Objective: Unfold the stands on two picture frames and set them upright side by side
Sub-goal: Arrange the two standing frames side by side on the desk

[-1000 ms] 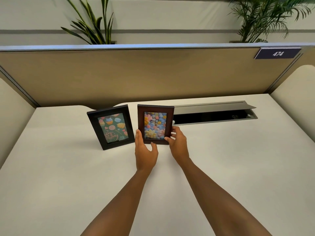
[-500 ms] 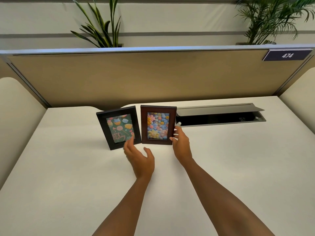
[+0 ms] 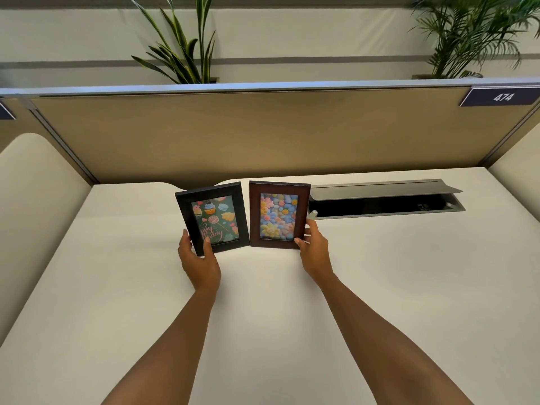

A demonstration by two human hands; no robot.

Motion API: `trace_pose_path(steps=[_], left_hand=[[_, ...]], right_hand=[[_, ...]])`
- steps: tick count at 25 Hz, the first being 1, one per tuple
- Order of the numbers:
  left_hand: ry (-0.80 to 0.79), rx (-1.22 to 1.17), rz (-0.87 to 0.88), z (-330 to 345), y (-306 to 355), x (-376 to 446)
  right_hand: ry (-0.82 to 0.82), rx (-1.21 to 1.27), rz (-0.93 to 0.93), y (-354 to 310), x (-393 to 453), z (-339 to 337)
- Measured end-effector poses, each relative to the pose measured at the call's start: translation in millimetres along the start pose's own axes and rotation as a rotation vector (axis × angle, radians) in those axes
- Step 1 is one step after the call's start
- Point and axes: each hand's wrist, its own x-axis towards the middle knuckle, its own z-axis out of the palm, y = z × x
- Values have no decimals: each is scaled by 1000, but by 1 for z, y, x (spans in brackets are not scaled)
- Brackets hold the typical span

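Both forearms reach forward over the white tabletop (image 3: 380,287). A second ago both hands were on the brown frame; now the left hand (image 3: 200,263) has crossed to the black frame (image 3: 212,218), its grip closed on the lower left corner, thumb on the front. The right hand (image 3: 314,249) keeps its grip on the lower right edge of the brown frame (image 3: 279,214), fingers behind, thumb in front. Both frames stand upright side by side, their inner lower corners touching or nearly so; the black one is turned and tilted slightly, the brown one squarer to the viewer. The stands are hidden behind them. This suggests final alignment: only squaring the black frame and letting go seem left. Beyond, to the right, an open cable tray (image 3: 385,204) is sunk in the tabletop with its lid raised; its dark interior shows little. A tan partition (image 3: 263,133) closes the rear.
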Motion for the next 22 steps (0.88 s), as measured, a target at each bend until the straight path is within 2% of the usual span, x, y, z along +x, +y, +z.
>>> trace_pose_path(steps=[13,22], left_hand=[[-9,64,44,-4,3,15],[8,102,32,-5,5,11]], right_hand=[[-5,9,-44,-1,3,-2],[22,34,32,-1,2,-1]])
